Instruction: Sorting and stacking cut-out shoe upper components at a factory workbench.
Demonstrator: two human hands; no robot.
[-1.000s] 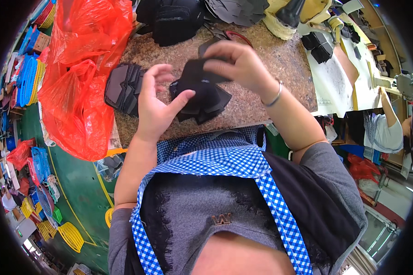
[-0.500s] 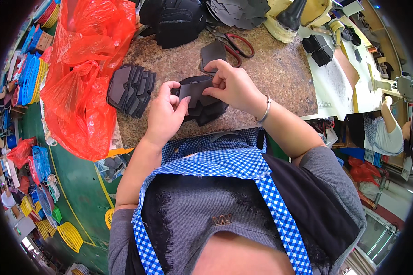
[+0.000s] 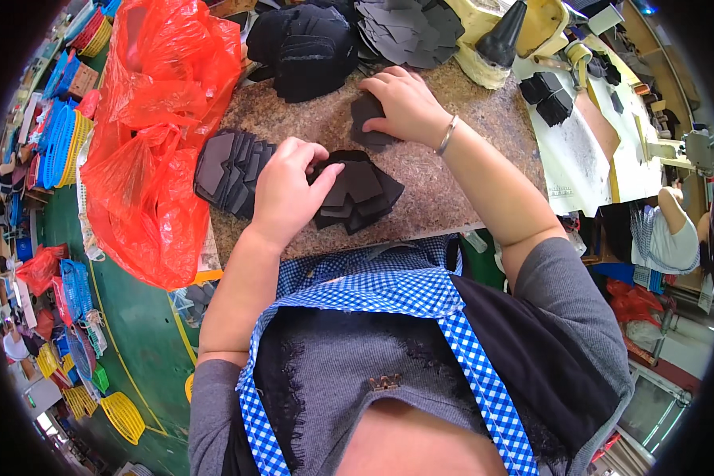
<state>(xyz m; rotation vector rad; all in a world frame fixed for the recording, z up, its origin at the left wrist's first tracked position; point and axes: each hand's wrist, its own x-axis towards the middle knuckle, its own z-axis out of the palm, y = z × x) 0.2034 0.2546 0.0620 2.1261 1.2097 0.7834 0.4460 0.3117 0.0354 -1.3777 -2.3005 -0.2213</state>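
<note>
On the speckled brown worktop (image 3: 452,186), the left hand (image 3: 284,190) rests over the near pile of black pieces (image 3: 357,197), which lies fanned out near the front edge. Its fingers (image 3: 309,159) are curled together and pinch the left margin of the top piece; the rest of the pile spreads to the right of the fingertips, flat on the surface. The right hand (image 3: 404,103) lies further back, palm down, fingers pressed on a single black piece (image 3: 366,119) that sits just beyond the pile and apart from it; whether these fingers grip it or only press on it cannot be told. A metal bracelet (image 3: 446,136) circles the right wrist. Just left of the left hand lies a row of dark grey padded pieces (image 3: 226,168), overlapping one another. A red plastic bag (image 3: 155,135) bulges at the left edge of the worktop. At the back stands a heap of black material (image 3: 305,47).
</note>
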